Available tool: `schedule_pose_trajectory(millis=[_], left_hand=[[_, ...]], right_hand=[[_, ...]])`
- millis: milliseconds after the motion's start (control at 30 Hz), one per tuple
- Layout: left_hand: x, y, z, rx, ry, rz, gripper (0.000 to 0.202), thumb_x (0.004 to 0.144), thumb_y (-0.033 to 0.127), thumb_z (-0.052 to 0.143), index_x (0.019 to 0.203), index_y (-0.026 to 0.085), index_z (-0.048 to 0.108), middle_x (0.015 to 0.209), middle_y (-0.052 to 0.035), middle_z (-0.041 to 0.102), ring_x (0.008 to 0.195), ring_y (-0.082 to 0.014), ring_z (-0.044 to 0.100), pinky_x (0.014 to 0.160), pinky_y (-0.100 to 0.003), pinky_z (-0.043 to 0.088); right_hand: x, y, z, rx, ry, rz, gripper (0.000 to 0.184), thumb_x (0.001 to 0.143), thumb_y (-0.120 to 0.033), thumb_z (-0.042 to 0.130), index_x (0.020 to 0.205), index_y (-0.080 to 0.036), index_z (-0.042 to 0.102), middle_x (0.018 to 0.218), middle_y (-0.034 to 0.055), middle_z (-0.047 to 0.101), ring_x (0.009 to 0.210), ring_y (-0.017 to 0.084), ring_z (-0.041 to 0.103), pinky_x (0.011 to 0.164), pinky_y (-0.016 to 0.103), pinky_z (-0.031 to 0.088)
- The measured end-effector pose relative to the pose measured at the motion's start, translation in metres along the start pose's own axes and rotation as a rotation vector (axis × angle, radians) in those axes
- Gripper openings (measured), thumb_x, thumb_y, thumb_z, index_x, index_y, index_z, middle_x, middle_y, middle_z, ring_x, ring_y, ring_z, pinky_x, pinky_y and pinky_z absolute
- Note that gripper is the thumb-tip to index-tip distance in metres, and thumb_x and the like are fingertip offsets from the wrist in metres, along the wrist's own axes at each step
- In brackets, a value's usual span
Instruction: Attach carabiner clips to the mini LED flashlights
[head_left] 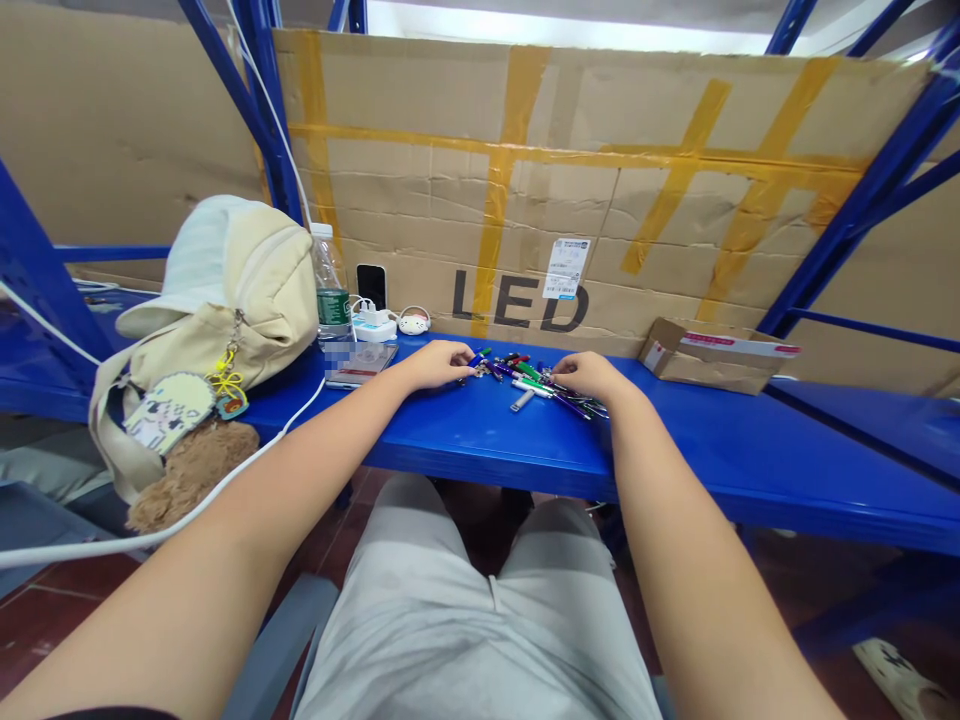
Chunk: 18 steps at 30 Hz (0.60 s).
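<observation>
A blue table (465,432) carries piled pens (534,385), a backpack (277,300), a bottle (333,300) and a small box (712,362).

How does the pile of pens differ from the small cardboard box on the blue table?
The pens are thin and of mixed colours; the box is bulkier and mostly brown. The pens lie heaped between the left hand and right hand, while the box stands apart, farther right. Both rest on the blue table.

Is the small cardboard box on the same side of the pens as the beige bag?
No, the small cardboard box stands right of the pens, while the beige bag sits to their left.
</observation>
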<state>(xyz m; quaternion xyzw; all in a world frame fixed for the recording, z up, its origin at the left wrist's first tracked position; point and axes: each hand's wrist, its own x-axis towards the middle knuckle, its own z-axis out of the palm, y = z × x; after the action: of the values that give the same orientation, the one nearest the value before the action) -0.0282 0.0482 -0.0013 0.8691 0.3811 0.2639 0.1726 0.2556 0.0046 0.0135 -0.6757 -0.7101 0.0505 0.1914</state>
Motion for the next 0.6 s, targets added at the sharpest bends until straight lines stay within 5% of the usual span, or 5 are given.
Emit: schedule_pose_trajectory(millis=[600], left_hand=[[-0.002,0.005,-0.001,0.06,-0.021,0.003,0.032,0.078,0.04,0.059,0.099,0.015,0.065,0.093,-0.0057,0.071,0.082,-0.0182,0.066,0.077,-0.028,0.049]], right_hand=[[0.027,0.002,0.022,-0.145,-0.002,-0.001,0.025,0.073,-0.034,0.061,0.09,-0.02,0.072,0.098,0.008,0.072,0.09,0.023,0.064,0.072,0.027,0.043]])
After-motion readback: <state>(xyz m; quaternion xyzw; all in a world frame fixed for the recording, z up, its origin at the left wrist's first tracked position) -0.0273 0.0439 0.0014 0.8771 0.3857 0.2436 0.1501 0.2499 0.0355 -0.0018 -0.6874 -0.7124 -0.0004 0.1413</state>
